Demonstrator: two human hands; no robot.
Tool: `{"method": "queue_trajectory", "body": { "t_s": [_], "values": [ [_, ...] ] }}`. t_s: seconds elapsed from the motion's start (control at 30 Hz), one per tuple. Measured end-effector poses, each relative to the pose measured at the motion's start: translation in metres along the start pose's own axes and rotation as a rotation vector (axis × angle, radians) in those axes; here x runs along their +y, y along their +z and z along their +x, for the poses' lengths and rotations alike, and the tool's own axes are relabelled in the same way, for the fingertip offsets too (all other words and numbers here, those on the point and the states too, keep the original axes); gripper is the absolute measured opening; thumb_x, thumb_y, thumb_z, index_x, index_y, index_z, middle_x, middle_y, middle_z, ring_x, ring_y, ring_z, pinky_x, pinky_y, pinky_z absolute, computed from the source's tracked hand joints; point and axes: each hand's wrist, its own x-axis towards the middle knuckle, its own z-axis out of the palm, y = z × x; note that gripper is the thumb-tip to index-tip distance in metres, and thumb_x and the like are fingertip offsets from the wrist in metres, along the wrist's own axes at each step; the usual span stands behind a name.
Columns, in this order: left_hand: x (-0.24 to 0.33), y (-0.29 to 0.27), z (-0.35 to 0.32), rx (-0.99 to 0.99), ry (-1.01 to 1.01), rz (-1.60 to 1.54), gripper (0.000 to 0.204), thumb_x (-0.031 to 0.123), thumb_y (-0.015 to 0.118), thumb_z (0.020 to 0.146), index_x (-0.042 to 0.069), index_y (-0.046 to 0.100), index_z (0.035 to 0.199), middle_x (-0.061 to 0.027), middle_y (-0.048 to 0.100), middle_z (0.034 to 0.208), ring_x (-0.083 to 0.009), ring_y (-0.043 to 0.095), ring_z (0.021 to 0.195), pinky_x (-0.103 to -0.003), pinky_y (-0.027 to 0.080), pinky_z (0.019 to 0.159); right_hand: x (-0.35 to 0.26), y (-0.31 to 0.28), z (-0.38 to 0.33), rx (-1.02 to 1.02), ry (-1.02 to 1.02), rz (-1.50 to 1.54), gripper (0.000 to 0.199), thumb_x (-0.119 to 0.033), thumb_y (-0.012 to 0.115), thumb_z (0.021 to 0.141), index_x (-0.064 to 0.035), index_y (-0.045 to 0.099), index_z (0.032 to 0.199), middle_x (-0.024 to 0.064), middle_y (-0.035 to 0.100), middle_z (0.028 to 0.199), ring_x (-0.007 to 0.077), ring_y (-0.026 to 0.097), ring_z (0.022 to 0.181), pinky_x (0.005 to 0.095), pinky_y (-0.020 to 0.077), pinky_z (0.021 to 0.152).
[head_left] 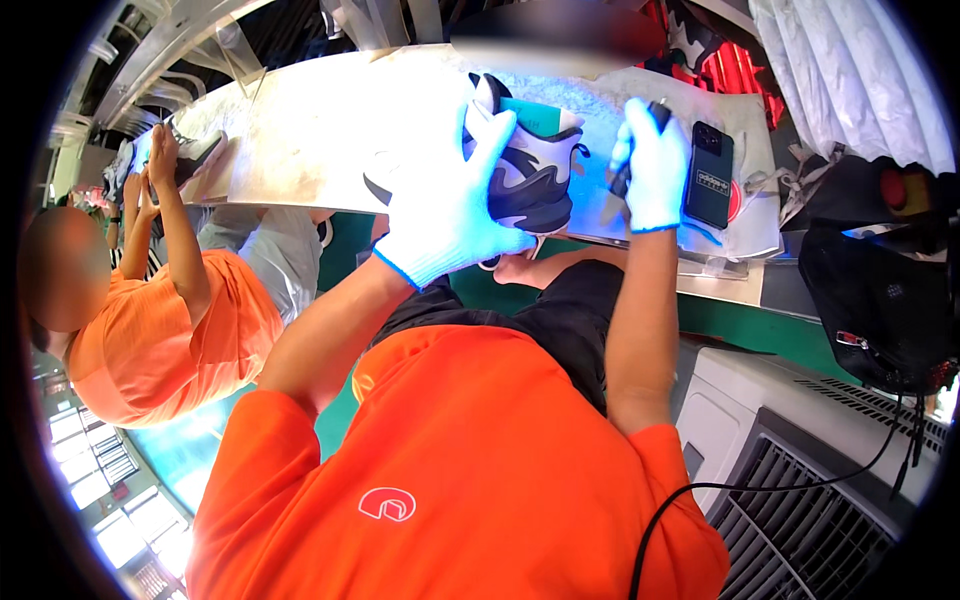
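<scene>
Shoe [535, 185], white and black, sits at the desk's [310, 130] near edge, its close end seeming to reach that edge or just past it. A pull that way could tip it onto the green floor [735, 330]. Over its left side lies the left hand [450, 205], gloved, fingers and thumb spread wide; whether it grips or only steadies I cannot tell, and a loose hold could let the shoe twist or slide. Apart from the shoe, to the right, the gloved right hand [655, 175] is curled around a dark tool [619, 184]. Swung carelessly, the tool might scuff the white upper. Just beside that hand, toward the desk's right edge, lies a phone [710, 170]; a stray knuckle could shove it over. Farther back, a teal piece [535, 117] shows at the shoe's far end and might work loose if jolted. Strong glare washes out the desk's surface on the left, so marks there could be missed.
</scene>
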Motion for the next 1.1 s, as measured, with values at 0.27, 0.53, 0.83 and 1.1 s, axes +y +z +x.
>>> {"method": "queue_trajectory", "body": {
  "t_s": [0.27,0.53,0.83,1.1],
  "values": [
    [-0.001,0.002,-0.01,0.011,-0.011,-0.065,0.13,0.048,0.101,0.058,0.019,0.045,0.173,-0.0391,0.034,0.173,-0.0581,0.054,0.147,-0.062,0.054,0.113,0.031,-0.017,-0.045,0.134,-0.4,-0.46,0.09,-0.031,0.092,0.093,0.003,0.048,0.164,0.0252,0.06,0.161,0.0349,0.065,0.142,0.0459,0.0542,0.115],
    [-0.009,0.001,-0.028,0.079,0.061,-0.104,0.123,0.041,0.102,0.063,0.017,0.049,0.171,-0.0402,0.039,0.167,-0.0588,0.059,0.14,-0.059,0.055,0.112,0.007,0.043,-0.117,-0.382,-0.05,-0.265,0.081,-0.019,0.097,0.081,0.0039,0.054,0.146,0.0204,0.075,0.132,0.0304,0.076,0.116,0.0418,0.0632,0.098],
    [-0.113,-0.067,-0.056,-0.047,-0.291,-0.629,0.105,0.035,0.102,0.075,0.0,0.056,0.163,-0.0185,0.062,0.164,-0.0308,0.058,0.152,-0.045,0.044,0.127,0.01,0.045,-0.119,-0.316,-0.024,-0.183,0.066,-0.015,0.092,0.084,0.006,0.06,0.138,0.0159,0.074,0.125,0.0232,0.072,0.109,0.0391,0.0602,0.096],
    [-0.097,-0.059,-0.014,-0.247,0.048,-0.194,0.107,0.049,0.098,0.07,0.005,0.059,0.159,-0.0252,0.065,0.152,-0.0404,0.066,0.138,-0.046,0.054,0.115,0.003,0.047,-0.124,-0.34,0.007,-0.11,0.067,-0.011,0.091,0.085,0.0047,0.056,0.14,0.0157,0.073,0.126,0.0236,0.074,0.108,0.0379,0.0627,0.091]
  ]
}}
